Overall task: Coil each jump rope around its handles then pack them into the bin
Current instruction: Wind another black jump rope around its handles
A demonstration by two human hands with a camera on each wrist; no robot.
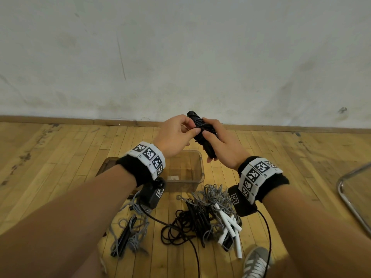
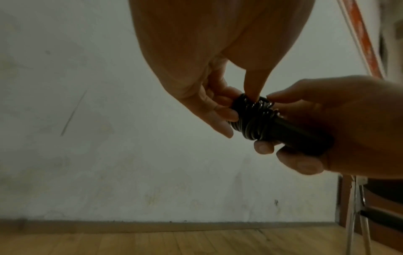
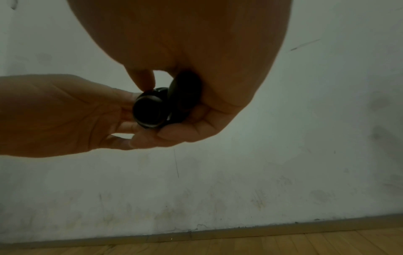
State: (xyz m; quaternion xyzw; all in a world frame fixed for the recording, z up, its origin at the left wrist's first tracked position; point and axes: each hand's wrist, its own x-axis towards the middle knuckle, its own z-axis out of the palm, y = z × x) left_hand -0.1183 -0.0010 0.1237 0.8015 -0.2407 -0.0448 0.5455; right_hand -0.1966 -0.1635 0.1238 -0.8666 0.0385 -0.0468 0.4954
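Black cord-wound jump rope handles (image 1: 202, 133) gripped by both hands: left (image 1: 174, 135), right (image 1: 222, 145).

Both forearms are stretched forward and raised, with the hands brought together in front of the body. A black band with white coded tiles is worn on each wrist. The right hand (image 1: 220, 141) is turned palm inward, and its fingers (image 2: 301, 163) and thumb are curled round the bundled black jump rope (image 1: 202, 133), which is gripped near its lower end. The left hand (image 1: 174, 135) is held against the upper part of the same bundle; the coils are pinched between its thumb and its fingers (image 2: 226, 113), which are bent.
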